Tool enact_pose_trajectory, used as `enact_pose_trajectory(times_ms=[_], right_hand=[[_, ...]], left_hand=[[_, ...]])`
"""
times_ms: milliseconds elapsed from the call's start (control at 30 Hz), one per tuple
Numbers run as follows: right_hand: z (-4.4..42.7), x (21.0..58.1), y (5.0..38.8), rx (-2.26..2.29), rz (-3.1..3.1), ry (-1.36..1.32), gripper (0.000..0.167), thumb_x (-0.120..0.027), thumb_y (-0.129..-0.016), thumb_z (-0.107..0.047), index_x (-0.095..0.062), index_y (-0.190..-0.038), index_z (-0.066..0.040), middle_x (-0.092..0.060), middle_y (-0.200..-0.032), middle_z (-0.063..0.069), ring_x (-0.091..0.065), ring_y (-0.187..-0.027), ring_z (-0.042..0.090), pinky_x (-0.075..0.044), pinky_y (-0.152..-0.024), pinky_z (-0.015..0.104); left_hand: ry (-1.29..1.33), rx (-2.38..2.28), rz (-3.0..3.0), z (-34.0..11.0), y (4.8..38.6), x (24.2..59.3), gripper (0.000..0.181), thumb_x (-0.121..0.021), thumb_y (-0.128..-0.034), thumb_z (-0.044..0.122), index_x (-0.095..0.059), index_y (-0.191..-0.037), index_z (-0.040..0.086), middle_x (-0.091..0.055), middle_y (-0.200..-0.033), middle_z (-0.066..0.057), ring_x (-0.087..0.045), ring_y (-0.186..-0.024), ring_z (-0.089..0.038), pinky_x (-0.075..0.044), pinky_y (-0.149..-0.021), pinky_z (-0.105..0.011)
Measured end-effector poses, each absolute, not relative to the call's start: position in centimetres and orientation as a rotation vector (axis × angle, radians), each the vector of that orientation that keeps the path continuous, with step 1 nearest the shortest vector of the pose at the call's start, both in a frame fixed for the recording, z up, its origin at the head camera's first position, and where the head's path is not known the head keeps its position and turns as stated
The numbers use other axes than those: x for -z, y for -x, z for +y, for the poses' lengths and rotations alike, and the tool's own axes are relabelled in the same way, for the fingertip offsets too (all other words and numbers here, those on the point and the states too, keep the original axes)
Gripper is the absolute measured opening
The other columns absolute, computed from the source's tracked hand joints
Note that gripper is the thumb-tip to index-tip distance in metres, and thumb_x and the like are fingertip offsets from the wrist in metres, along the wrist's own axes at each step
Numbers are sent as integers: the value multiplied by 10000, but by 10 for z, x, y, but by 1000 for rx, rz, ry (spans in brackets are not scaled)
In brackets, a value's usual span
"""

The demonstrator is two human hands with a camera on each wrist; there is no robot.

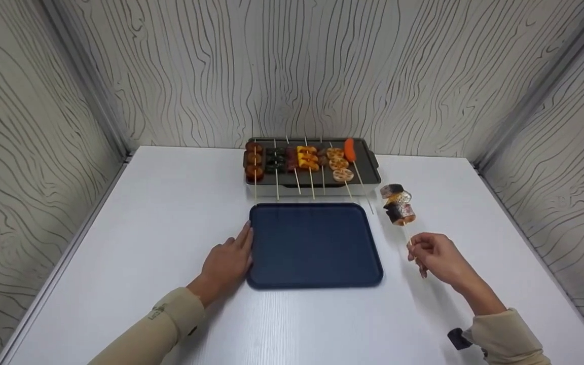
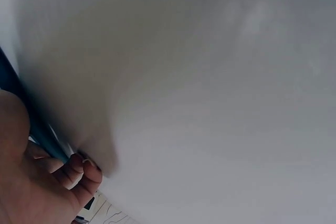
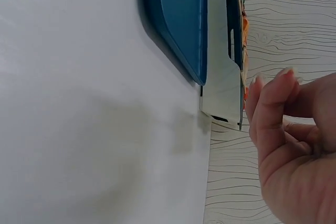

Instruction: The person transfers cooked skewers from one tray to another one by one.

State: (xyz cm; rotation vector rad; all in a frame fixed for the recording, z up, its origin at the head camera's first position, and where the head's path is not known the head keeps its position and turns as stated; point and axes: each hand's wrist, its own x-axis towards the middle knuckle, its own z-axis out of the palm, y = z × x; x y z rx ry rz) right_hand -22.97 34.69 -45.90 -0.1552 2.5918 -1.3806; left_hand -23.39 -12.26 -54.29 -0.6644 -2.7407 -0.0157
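In the head view my right hand pinches the thin stick of a food skewer between thumb and fingers. Dark, pale and orange chunks sit at its upper end, held to the right of a blue tray. My left hand rests against the tray's left rim, its fingers pointing along that edge. The left wrist view has the left hand beside the tray rim, fingers slightly bent. Curled fingers of the right hand show in the right wrist view; the skewer cannot be made out there.
Behind the tray stands a dark grill on a pale base. Several skewers lie across it, among them lotus root slices, a sausage and yellow pieces. Wood-patterned walls enclose the white table.
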Motion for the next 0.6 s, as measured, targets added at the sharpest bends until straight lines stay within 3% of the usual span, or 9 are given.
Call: enact_pose_trajectory(times_ms=[600], right_hand=[[334, 488, 216, 1403, 2547, 153, 232, -527, -1028, -27, -557, -1183, 143, -660, -867, 120, -569, -615, 137, -551, -524, 320]], left_hand=[[660, -7, -2684, -123, 232, 543, 477, -619, -997, 231, -590, -1399, -25, -532, -1506, -152, -633, -777, -238, -495, -534, -327]])
